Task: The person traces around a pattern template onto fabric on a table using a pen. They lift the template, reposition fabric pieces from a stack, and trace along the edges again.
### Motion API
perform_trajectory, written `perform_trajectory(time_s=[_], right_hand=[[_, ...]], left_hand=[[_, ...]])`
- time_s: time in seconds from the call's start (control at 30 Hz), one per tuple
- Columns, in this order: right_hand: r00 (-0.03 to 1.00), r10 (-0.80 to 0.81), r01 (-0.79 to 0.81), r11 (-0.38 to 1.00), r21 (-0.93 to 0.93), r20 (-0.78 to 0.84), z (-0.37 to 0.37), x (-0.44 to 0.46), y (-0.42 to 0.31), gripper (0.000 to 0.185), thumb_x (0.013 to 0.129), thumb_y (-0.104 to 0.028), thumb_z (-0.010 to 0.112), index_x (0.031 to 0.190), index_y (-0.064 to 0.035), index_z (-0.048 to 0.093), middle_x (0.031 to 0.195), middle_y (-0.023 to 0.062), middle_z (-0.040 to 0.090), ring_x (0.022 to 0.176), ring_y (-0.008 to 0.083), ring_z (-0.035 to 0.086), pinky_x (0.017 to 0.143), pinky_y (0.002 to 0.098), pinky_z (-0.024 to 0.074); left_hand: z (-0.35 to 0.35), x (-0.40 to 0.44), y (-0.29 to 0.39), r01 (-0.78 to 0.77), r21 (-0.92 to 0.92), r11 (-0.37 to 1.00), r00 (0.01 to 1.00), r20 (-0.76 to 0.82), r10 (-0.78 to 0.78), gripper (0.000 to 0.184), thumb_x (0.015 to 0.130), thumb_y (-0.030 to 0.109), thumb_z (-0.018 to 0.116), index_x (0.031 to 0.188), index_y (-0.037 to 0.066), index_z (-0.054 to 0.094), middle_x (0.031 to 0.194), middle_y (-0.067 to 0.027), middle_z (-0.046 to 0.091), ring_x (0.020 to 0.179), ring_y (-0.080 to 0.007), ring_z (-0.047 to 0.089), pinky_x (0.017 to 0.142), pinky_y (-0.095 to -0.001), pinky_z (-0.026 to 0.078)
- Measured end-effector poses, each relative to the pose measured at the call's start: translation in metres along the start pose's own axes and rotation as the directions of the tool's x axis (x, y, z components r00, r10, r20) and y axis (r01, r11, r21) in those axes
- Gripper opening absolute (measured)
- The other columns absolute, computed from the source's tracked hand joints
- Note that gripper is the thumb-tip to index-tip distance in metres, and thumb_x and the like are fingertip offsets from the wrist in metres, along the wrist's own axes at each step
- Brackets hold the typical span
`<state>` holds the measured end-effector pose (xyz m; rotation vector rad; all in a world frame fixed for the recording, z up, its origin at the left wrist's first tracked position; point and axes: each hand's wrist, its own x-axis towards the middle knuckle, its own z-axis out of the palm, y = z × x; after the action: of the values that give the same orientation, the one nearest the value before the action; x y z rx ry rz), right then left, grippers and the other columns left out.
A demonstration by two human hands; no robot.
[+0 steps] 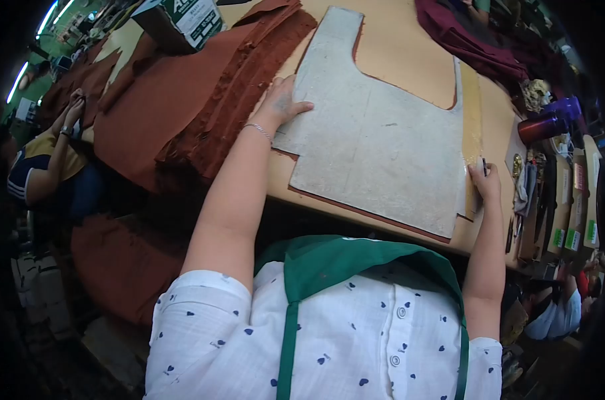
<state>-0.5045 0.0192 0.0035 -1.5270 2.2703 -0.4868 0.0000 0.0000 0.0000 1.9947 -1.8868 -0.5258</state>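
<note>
A large grey pattern board (pixel 382 140) lies flat on the tan table, with reddish-brown material showing along its lower edge. My left hand (pixel 282 103) rests at the board's left edge, thumb spread over the grey surface and fingers apart. At the right, my right hand (pixel 486 180) is closed around a small dark pen-like tool (pixel 484 166), beside a yellowish strip (pixel 472 113) that runs along the board's right side.
Stacked reddish-brown leather-like sheets (pixel 176 100) lie left, with a green-and-white box (pixel 182 23) on top. Maroon cloth (pixel 469 40) is at the upper right, near a dark red cylinder (pixel 539 128) and tools. A co-worker's arms (pixel 66 123) are at far left.
</note>
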Motion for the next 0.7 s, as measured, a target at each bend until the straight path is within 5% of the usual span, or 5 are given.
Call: perform_trajectory(time_s=[0.07, 0.13, 0.2, 0.47, 0.7], right_hand=[[0.997, -0.048, 0.051, 0.997, 0.056, -0.053, -0.023, 0.009, 0.023, 0.044, 0.067, -0.026, 0.069, 0.097, 0.0002, 0.050, 0.084, 0.0107, 0.057, 0.072, 0.0194, 0.055, 0.065, 0.0300, 0.0451], [0.986, 0.088, -0.128, 0.946, 0.297, 0.144, 0.007, -0.019, 0.011, 0.021, 0.070, -0.019, 0.067, 0.080, -0.0052, 0.054, 0.068, -0.0001, 0.051, 0.060, 0.0092, 0.046, 0.054, 0.0243, 0.0377], [0.981, 0.106, -0.156, 0.925, 0.345, 0.160, -0.012, -0.008, 0.018, 0.010, 0.073, -0.010, 0.063, 0.077, -0.0055, 0.055, 0.065, -0.0019, 0.050, 0.056, 0.0083, 0.045, 0.052, 0.0240, 0.0374], [0.976, 0.074, -0.163, 0.872, 0.462, 0.204, -0.018, -0.019, 0.014, 0.023, 0.063, -0.002, 0.072, 0.079, -0.0027, 0.057, 0.070, 0.0026, 0.055, 0.061, 0.0119, 0.054, 0.055, 0.0239, 0.0436], [0.992, 0.042, -0.081, 0.935, 0.344, 0.118, -0.011, -0.019, 0.020, 0.028, 0.058, -0.011, 0.077, 0.078, -0.0027, 0.059, 0.072, 0.0072, 0.060, 0.064, 0.0160, 0.057, 0.059, 0.0277, 0.0461]], left_hand=[[0.012, 0.000, 0.003, -0.156, -0.037, 0.987, 0.980, -0.131, 0.150, 0.068, 0.065, 0.032, 0.072, 0.120, 0.004, 0.043, 0.118, -0.0206, 0.046, 0.115, -0.0348, 0.040, 0.097, -0.0378, 0.033], [-0.012, -0.005, -0.011, -0.271, 0.050, 0.961, 0.953, -0.130, 0.275, 0.063, 0.062, 0.023, 0.074, 0.113, 0.000, 0.047, 0.112, -0.0215, 0.051, 0.106, -0.0344, 0.047, 0.091, -0.0383, 0.038], [-0.007, 0.008, 0.001, -0.323, -0.185, 0.928, 0.946, -0.074, 0.314, 0.058, 0.060, 0.018, 0.074, 0.109, -0.001, 0.051, 0.108, -0.0206, 0.053, 0.103, -0.0344, 0.048, 0.090, -0.0382, 0.037], [-0.004, 0.009, -0.011, -0.091, -0.114, 0.989, 0.995, 0.021, 0.094, 0.081, 0.066, 0.030, 0.071, 0.128, 0.000, 0.031, 0.125, -0.0218, 0.036, 0.115, -0.0324, 0.038, 0.097, -0.0374, 0.031], [-0.007, 0.007, -0.008, -0.091, -0.153, 0.984, 0.993, 0.065, 0.102, 0.082, 0.067, 0.032, 0.071, 0.129, 0.000, 0.029, 0.125, -0.0212, 0.034, 0.116, -0.0322, 0.037, 0.097, -0.0375, 0.031]])
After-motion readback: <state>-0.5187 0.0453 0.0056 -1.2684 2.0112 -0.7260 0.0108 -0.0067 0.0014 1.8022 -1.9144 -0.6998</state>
